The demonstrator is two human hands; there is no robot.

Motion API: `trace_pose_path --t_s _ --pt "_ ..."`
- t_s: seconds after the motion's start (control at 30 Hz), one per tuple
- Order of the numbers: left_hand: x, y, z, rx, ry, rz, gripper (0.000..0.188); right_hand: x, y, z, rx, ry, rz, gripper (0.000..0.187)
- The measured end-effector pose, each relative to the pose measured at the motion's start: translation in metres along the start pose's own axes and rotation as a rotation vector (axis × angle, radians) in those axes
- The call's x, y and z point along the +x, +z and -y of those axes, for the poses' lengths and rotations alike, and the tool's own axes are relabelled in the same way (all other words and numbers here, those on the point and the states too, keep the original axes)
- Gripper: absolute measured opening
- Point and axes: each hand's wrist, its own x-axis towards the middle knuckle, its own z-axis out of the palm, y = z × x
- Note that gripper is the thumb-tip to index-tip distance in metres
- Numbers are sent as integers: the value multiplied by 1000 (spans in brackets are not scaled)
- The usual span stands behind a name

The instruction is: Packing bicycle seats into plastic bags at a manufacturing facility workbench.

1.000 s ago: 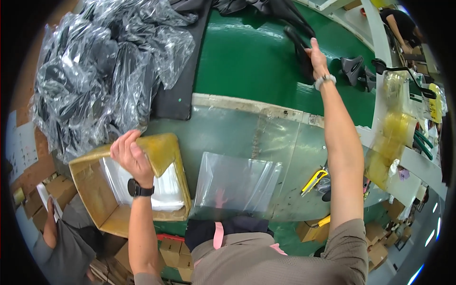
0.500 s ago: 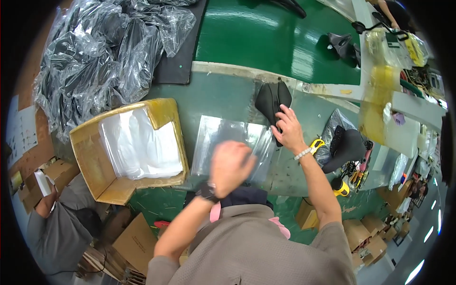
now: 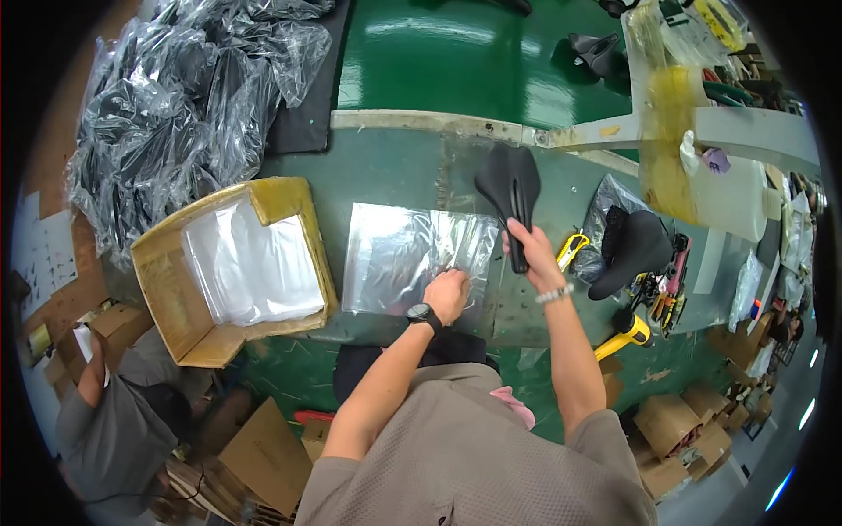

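Note:
A black bicycle saddle [image 3: 510, 180] is held by its narrow nose in my right hand [image 3: 532, 250], its wide end pointing away from me. My left hand [image 3: 448, 296] rests at the near right part of a flat clear plastic bag [image 3: 390, 254], fingers curled and closed on the film; the fingertips are partly hidden. The bag lies on the grey-green table [image 3: 377, 167], left of the saddle.
At left, a cardboard box [image 3: 317, 250] holds white sheets, with plastic-wrapped items [image 3: 202, 114] behind it. Right of my right hand are a yellow cutter [image 3: 572, 250], another black saddle [image 3: 633, 254], hand tools [image 3: 671, 302] and a yellow-black tool [image 3: 627, 333]. A person [image 3: 123, 421] works at lower left.
My left hand has come down onto the bag, moving right and nearer its edge. My right hand has gone from touching the saddle to gripping its nose, and the saddle has turned slightly.

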Motion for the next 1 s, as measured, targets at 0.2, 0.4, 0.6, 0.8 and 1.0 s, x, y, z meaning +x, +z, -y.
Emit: trace_pose_path --t_s 0.2,0.4,0.6,0.8,1.0 --pt "-2 -17 -1 -261 -141 50 22 -105 11 -28 -403 -258 -134 77" --pt "0 4 32 -311 -386 102 27 -127 5 -91 -1126 -568 -132 79" --pt "-24 -29 10 -1125 -610 -214 14 -131 8 -95 -1351 -381 -188 78" --pt "-51 -58 -6 -1081 -416 -169 12 -120 20 -81 -459 -24 -117 52" --pt "-61 -56 -8 -1057 -367 -94 21 -80 74 -92 -183 -318 -234 37"
